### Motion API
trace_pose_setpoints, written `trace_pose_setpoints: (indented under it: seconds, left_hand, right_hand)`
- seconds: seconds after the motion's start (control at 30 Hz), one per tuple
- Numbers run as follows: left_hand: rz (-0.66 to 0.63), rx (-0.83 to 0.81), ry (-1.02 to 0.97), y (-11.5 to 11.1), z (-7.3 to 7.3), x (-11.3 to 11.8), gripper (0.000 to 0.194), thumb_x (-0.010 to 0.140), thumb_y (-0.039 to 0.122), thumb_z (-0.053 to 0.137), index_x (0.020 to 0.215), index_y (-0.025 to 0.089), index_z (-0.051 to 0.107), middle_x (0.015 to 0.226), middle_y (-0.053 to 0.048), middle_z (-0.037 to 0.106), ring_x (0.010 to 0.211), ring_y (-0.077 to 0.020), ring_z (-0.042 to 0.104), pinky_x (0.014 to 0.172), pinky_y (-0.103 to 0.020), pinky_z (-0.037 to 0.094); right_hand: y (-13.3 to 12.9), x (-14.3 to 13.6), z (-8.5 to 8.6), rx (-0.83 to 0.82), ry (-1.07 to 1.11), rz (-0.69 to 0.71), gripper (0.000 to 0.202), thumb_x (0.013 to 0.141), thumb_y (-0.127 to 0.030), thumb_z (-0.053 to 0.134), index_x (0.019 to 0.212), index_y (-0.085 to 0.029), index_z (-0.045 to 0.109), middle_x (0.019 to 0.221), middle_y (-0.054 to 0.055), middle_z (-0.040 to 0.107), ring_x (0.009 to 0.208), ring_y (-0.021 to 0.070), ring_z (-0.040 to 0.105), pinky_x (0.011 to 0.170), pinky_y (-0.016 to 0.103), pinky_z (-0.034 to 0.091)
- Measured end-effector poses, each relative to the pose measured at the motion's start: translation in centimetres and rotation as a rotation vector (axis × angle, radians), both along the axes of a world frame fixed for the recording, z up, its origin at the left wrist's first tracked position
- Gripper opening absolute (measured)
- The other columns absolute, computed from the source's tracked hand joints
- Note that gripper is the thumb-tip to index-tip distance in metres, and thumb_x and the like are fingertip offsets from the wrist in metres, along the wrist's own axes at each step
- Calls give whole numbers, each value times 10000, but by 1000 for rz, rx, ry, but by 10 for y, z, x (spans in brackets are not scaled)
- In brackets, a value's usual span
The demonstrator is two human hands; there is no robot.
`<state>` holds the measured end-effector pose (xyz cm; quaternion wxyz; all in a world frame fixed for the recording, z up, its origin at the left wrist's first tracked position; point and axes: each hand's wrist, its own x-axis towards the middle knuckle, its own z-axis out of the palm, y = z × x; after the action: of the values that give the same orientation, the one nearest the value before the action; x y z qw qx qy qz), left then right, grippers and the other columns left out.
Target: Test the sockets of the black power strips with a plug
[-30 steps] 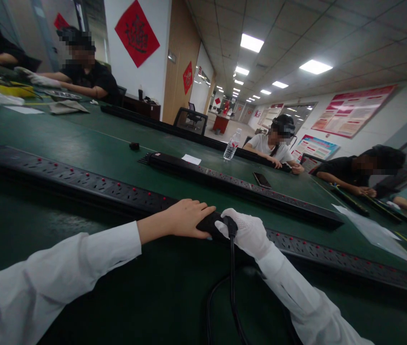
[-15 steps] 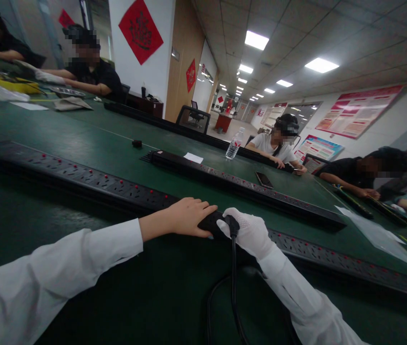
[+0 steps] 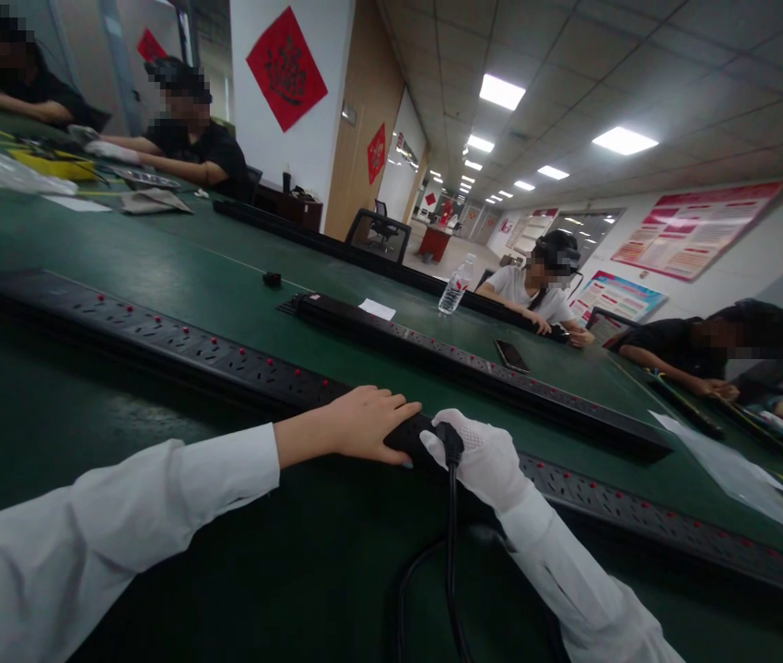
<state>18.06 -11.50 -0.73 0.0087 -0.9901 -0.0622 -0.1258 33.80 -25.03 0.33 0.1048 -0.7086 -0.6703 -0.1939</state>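
Note:
A long black power strip (image 3: 218,361) with rows of sockets and small red lights lies slantwise across the green table. My bare left hand (image 3: 372,424) is laid over its middle, fingers across the top and thumb along the near side, gripping it. Just to the right, my white-gloved right hand (image 3: 484,456) is closed around a black power plug (image 3: 451,444), pressed against the strip's top. The plug's prongs are hidden. From the plug a black cord (image 3: 451,543) hangs toward me and loops on the table.
Behind lies a second power strip (image 3: 433,350), with a white paper slip (image 3: 377,309), phone (image 3: 511,355), water bottle (image 3: 456,284) and small black piece (image 3: 272,279) nearby. A clear plastic sheet (image 3: 730,470) is at right. Several people sit around the table, one in white (image 3: 536,293).
The view has shifted slightly, so the scene sits a little lower and farther right. Both hands keep their places on the strip and plug.

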Motion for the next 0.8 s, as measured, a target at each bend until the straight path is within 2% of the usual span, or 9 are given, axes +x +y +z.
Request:
trace_pose_setpoints:
  seconds: [0.17, 0.33, 0.4, 0.5, 0.57, 0.67, 0.8]
  left_hand:
    - [-1, -9, -7, 1, -1, 1, 743, 709, 673, 362, 1261, 176, 342, 1104, -112, 552, 910, -247, 545, 755, -335, 376]
    - [-7, -23, -1, 2, -1, 1, 745, 708, 669, 369, 1272, 184, 326, 1109, -110, 548, 913, -246, 541, 752, -327, 369]
    - [0, -38, 1, 1, 1, 1, 779, 710, 666, 371, 1310, 184, 255, 1101, -109, 552, 899, -241, 545, 747, -325, 367]
    - [37, -67, 0, -1, 3, 1, 897, 699, 672, 377, 1360, 150, 67, 1048, -110, 577, 854, -235, 556, 751, -332, 363]
    - [74, -61, -7, -2, 2, 2, 973, 674, 696, 380, 1359, 104, 27, 1013, -122, 589, 856, -249, 552, 785, -356, 348]
    - [131, -41, -30, -2, -1, 4, 994, 638, 754, 331, 1335, 66, 161, 1065, -167, 559, 930, -282, 526, 839, -396, 317]
    - [171, -65, 7, 0, -3, 5, 886, 629, 792, 243, 1170, 117, 435, 1035, -154, 570, 906, -285, 540, 777, -383, 360]
  right_hand:
    - [0, -1, 1, 9, 4, 6, 276, 811, -480, 413, 851, -248, 557, 651, -37, 616, 586, 100, 558, 528, 200, 268]
    - [0, -1, 3, -12, 88, 46, 257, 827, -451, 410, 932, -261, 548, 733, -38, 632, 653, 94, 579, 581, 185, 306]
    - [0, 0, 3, -21, 106, 53, 259, 830, -443, 407, 948, -260, 547, 759, -32, 636, 671, 96, 584, 598, 185, 317]
    - [0, 2, 4, -30, 113, 55, 267, 830, -442, 403, 951, -258, 553, 776, -21, 642, 679, 105, 587, 606, 187, 329]
    - [1, 3, 4, -33, 122, 55, 271, 830, -443, 401, 951, -256, 555, 781, -16, 644, 685, 108, 588, 612, 187, 337]
    - [1, 2, 3, -44, 139, 43, 271, 830, -442, 404, 946, -255, 561, 778, -13, 642, 681, 107, 588, 614, 190, 344]
    - [-2, 0, 7, -34, 234, 42, 280, 809, -464, 429, 862, -237, 583, 711, -3, 624, 635, 115, 577, 579, 202, 349]
